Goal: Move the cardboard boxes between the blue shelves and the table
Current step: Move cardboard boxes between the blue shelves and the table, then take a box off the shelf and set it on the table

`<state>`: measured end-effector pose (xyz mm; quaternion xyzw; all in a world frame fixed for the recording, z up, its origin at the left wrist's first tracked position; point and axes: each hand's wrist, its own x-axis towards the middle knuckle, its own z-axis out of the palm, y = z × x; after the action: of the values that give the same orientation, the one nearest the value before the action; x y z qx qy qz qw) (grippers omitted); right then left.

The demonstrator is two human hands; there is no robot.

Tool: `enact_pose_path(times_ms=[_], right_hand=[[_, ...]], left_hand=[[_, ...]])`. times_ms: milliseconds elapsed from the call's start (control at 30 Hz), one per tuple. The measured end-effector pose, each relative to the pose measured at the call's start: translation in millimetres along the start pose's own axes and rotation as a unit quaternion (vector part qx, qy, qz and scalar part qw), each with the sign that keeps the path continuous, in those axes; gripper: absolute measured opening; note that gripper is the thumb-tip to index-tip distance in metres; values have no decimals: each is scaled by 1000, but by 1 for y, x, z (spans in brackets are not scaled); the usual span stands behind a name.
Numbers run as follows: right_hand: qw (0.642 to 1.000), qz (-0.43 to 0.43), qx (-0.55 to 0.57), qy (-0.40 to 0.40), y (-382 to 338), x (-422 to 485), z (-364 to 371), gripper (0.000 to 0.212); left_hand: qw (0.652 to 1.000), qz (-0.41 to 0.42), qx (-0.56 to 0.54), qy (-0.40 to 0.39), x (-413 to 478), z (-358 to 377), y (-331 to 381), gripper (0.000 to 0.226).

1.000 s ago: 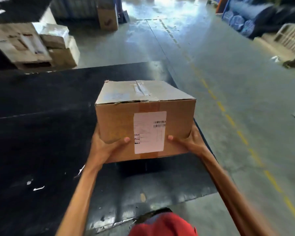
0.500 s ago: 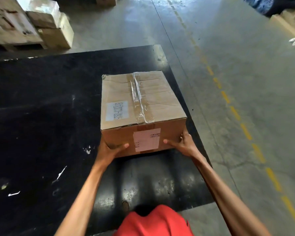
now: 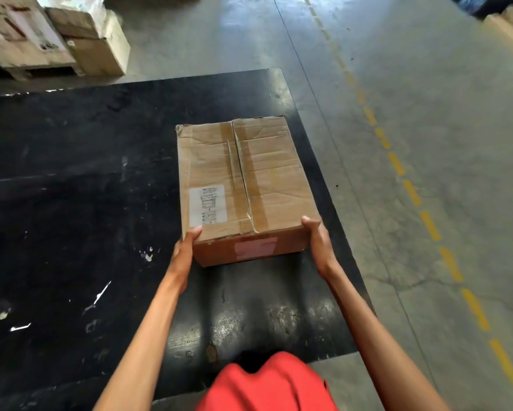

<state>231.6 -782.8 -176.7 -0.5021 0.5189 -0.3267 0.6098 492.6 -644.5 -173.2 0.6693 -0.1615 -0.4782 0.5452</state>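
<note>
A taped cardboard box [image 3: 243, 179] with a white label on top lies flat on the black table [image 3: 71, 218], near the table's right edge. My left hand [image 3: 184, 253] holds its near left corner, thumb up on the top edge. My right hand [image 3: 319, 244] holds the near right corner the same way, thumb on the top edge and palm against the side. The fingers of both hands are hidden behind the box's sides.
More cardboard boxes [image 3: 95, 40] are stacked on the floor beyond the table's far left corner. A yellow dashed line [image 3: 427, 223] runs along the concrete floor to the right. Another cardboard piece [image 3: 510, 28] lies at the top right.
The box has come down from the air onto the table. My hands have shifted from under its front face to its near corners. The view has tilted downward.
</note>
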Motion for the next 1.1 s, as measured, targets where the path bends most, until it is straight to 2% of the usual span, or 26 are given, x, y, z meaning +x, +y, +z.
enact_pose_path(times_ms=[100,167,300,400,467,533,600,700,900,1000,1100], right_hand=[[1000,4,-12,-10,12,-11,0,58],[1000,3,-20,-2,10,-11,1,62],[999,4,-40,7,7,-16,2,64],[993,-10,-111,34,2,-24,0,57],[975,-67,-199,76,-10,-30,2,63],[933,-158,-305,108,-24,-37,11,73],[890,-241,-375,95,-42,-47,34,74],[847,-305,-437,-8,-66,-65,92,70],[750,-410,-456,-248,-86,-132,258,69],[681,-460,-448,-352,-85,-193,343,72],[598,-513,-421,-449,-80,-273,414,73]], left_hand=[[1000,-8,-11,17,-7,4,-5,72],[999,5,-15,33,-9,4,-3,80],[999,12,-8,52,-11,2,-2,57],[998,19,8,52,-16,1,2,53],[997,30,43,59,-27,-5,6,56],[989,50,105,96,-43,-16,10,60],[971,80,179,140,-63,-32,12,61],[942,100,247,206,-95,-67,13,63],[881,88,250,392,-192,-171,0,67],[832,64,235,499,-265,-225,-16,69],[759,30,236,606,-352,-264,-36,70]])
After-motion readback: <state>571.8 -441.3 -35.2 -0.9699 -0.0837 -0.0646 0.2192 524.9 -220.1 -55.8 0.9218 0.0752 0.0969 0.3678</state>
